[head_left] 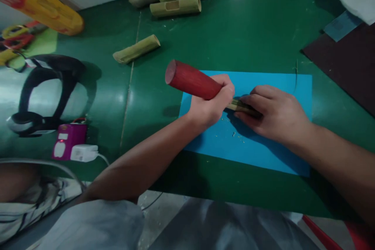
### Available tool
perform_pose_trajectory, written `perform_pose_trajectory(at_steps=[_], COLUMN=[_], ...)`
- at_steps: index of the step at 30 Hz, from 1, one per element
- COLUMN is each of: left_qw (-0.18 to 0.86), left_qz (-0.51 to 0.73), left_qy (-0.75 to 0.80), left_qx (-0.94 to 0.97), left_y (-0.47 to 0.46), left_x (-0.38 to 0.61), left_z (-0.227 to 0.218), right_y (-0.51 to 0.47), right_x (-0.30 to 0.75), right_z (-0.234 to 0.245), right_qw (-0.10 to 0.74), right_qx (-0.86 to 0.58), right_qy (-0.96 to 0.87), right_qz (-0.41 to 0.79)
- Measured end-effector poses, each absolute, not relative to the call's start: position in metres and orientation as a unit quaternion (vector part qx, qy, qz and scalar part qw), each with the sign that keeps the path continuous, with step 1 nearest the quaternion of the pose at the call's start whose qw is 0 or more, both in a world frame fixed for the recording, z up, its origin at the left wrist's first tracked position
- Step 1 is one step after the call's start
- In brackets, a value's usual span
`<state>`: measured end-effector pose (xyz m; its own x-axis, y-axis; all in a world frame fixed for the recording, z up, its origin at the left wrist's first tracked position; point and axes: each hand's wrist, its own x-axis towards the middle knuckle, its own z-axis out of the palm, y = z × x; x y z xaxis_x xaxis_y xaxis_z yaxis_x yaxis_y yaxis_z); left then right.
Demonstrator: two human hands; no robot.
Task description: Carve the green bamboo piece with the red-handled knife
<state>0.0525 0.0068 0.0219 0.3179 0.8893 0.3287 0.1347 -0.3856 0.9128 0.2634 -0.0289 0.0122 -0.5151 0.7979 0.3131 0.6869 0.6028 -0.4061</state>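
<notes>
My left hand [213, 100] is closed round a thick red wooden handle [191, 80] whose free end points up and to the left. The tool's working end is hidden behind my fingers. Under my right hand [272, 111], a slim bamboo piece [236, 105] is gripped between thumb and fingers, and its exposed end reaches to my left hand. Both hands are over a blue sheet [281, 156], with small pale shavings [234, 134] scattered just below the bamboo. Whether the tool touches the bamboo I cannot tell.
Several cut bamboo tubes [175, 6] lie along the back of the green table [249, 31]. One short bamboo tube [137, 49] rests left of the sheet. At left are a black strap-like device [58, 74], a purple box [70, 136] and scissors [17, 35]; a dark board [345, 58] is at right.
</notes>
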Motion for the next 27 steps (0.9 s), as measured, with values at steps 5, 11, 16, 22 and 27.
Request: perform_pose_trajectory(at_steps=[5,11,16,22,27], left_qw=[0.392,0.383,0.396,0.418,0.453], left_qz=[0.455,0.454,0.448,0.408,0.388], left_qy=[0.375,0.377,0.376,0.390,0.391], left_qx=[0.706,0.710,0.707,0.712,0.700], left_y=[0.010,0.010,0.010,0.010,0.008], left_x=[0.056,0.056,0.058,0.059,0.057], left_z=[0.013,0.014,0.016,0.025,0.033], right_y=[-0.029,-0.029,-0.029,-0.028,-0.028], right_x=[0.263,0.261,0.262,0.263,0.265], right_z=[0.011,0.011,0.011,0.009,0.009], right_qw=[0.233,0.228,0.228,0.247,0.250], right_qx=[-0.436,-0.441,-0.438,-0.421,-0.412], right_qy=[-0.862,-0.861,-0.863,-0.869,-0.870], right_qz=[0.115,0.110,0.108,0.081,0.099])
